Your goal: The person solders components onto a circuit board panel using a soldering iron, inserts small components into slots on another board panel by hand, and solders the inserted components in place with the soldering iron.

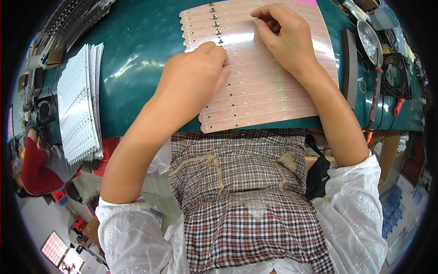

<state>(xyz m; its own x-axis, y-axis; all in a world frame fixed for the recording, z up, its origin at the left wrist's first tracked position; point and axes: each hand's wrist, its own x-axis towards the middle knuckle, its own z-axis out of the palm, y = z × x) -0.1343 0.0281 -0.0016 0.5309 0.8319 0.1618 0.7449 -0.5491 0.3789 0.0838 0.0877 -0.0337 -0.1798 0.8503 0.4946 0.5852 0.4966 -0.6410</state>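
Currently I have both hands over a pale pink panel of parallel strips [273, 100], which lies on the green counter [132, 50] right in front of the checked apron [255, 223]. The panel's left edge is notched, its surface throws back glare, and a row of small metal clips [216, 24] runs down its upper part toward the left hand [194, 75]. Below that hand the line carries on as small dark holes [231, 95].

The left hand is bent with its fingers curled downward, just beside the lowest clip. Its fingertips are hidden from me, so I cannot tell whether it grips anything. The right hand [287, 39] sits farther up over the panel, to the right of the clips, with thumb and forefinger bent close to each other; I cannot tell whether something tiny is pinched there.

Off to the left I see a stack of white perforated strip sheets [77, 105], with jagged lower ends. At the right, beside the panel, lies a dark flat bar [350, 68]. Beyond it are a round silvery dish [368, 41], a tool with a red-and-black handle [375, 98] and a square black fan [396, 75]. A person in red [39, 169] shows at the far left.
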